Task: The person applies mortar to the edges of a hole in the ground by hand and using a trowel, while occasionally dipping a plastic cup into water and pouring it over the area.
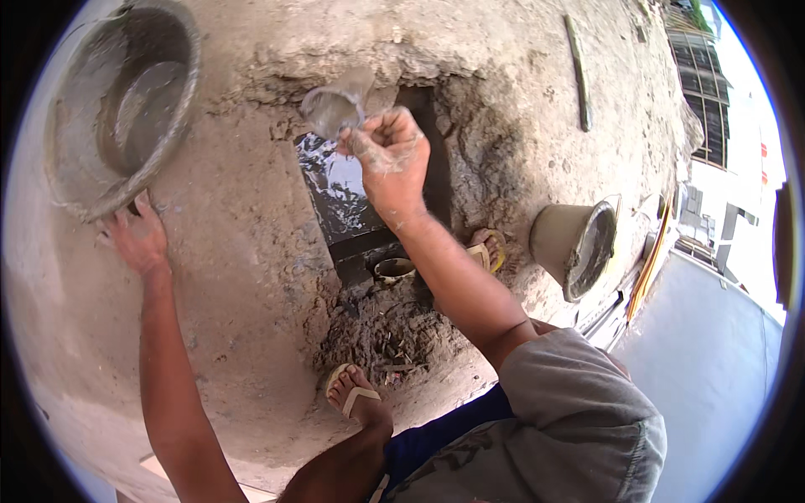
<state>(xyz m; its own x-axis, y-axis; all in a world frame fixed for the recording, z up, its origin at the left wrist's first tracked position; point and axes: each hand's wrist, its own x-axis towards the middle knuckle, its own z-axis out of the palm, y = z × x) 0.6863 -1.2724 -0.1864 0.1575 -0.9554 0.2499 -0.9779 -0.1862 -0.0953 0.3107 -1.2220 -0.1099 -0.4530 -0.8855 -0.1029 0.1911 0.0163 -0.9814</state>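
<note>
My right hand (390,155), smeared with grey mud, grips the rim of a small translucent scoop or cup (331,109), blurred, over an open rectangular pit (335,193) holding dark liquid. My left hand (137,235) has its fingers apart beside the lower rim of a large grey mud-coated basin (71,168); the fingertips reach the rim, though I cannot tell whether they press on it or on the ground. A round pipe opening (394,268) shows at the pit's near end.
A grey bucket (549,243) stands right of the pit, a stick (579,75) lies at upper right, and long strips (650,260) lean near a pale wall (696,352). Broken, wet rubble (377,335) borders the pit. My feet in sandals are either side of it.
</note>
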